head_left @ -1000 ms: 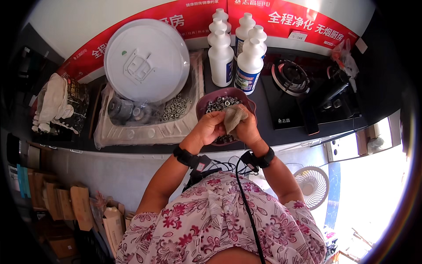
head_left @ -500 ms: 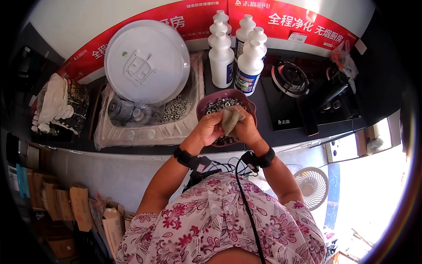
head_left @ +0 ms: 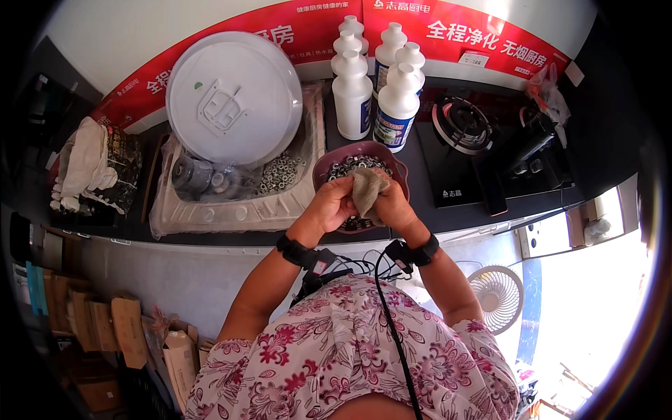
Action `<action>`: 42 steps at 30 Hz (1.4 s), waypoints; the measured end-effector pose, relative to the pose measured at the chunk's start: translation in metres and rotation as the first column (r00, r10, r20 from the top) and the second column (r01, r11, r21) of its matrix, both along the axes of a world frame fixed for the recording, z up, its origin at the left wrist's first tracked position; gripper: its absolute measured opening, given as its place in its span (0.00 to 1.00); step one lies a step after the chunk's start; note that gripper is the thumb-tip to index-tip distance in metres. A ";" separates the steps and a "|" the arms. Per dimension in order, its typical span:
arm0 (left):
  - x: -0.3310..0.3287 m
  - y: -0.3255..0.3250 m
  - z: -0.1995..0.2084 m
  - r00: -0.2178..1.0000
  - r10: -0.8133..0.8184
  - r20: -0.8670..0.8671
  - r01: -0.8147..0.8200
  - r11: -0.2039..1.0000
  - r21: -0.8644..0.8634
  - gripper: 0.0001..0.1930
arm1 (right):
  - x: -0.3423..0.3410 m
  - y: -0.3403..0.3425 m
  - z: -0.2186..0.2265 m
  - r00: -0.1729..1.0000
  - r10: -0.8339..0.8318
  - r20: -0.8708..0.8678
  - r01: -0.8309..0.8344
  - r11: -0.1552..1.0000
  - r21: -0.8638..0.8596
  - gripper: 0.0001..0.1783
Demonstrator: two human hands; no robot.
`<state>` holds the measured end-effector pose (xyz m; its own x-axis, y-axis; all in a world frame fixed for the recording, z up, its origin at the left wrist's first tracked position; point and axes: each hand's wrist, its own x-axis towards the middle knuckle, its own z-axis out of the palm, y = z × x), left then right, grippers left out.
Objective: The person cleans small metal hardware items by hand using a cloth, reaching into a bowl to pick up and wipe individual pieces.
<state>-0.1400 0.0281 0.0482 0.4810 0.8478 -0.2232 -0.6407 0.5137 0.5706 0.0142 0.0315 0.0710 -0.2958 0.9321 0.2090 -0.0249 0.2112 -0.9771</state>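
A grey-brown cloth [head_left: 367, 190] is bunched between my two hands, above a maroon bowl [head_left: 400, 165] that holds many small metal nuts [head_left: 348, 168]. My right hand [head_left: 396, 204] grips the cloth, its fingers wrapped into the folds. Close against the cloth's left side, my left hand [head_left: 334, 204] has its fingers curled together; whatever they pinch is hidden by the cloth and the thumb. More metal nuts [head_left: 281, 173] lie in a heap inside the plastic-wrapped sink [head_left: 241, 213] left of the bowl.
Several white bottles [head_left: 352, 98] stand behind the bowl. A large round white cover [head_left: 234, 98] leans over the sink, near plastic-wrapped parts [head_left: 203, 178]. At the right lies a black gas hob [head_left: 455, 178]; at the far left, pale gloves [head_left: 87, 164]. A fan [head_left: 495, 299] stands below the counter.
The cloth has shifted slightly between my hands and its folds look a little wider. Both hands stay almost in the same place over the bowl.
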 end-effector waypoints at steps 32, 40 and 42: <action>-0.001 0.000 -0.003 1.000 -0.003 -0.028 0.005 0.999 0.050 0.11 | -0.001 0.001 -0.003 0.998 -0.047 -0.047 0.048 0.998 0.038 0.13; -0.005 0.003 -0.009 0.995 -0.049 0.090 0.041 0.995 0.094 0.07 | 0.001 0.000 0.003 0.995 -0.097 -0.022 0.095 0.993 -0.063 0.13; -0.004 0.001 -0.007 0.997 -0.026 0.069 0.019 0.995 0.096 0.06 | 0.001 0.000 0.000 0.995 -0.096 -0.025 0.093 0.992 -0.082 0.12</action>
<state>-0.1440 0.0294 0.0410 0.5120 0.8523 -0.1071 -0.6696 0.4741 0.5717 0.0153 0.0319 0.0715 -0.2005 0.9698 0.1390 -0.0373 0.1342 -0.9903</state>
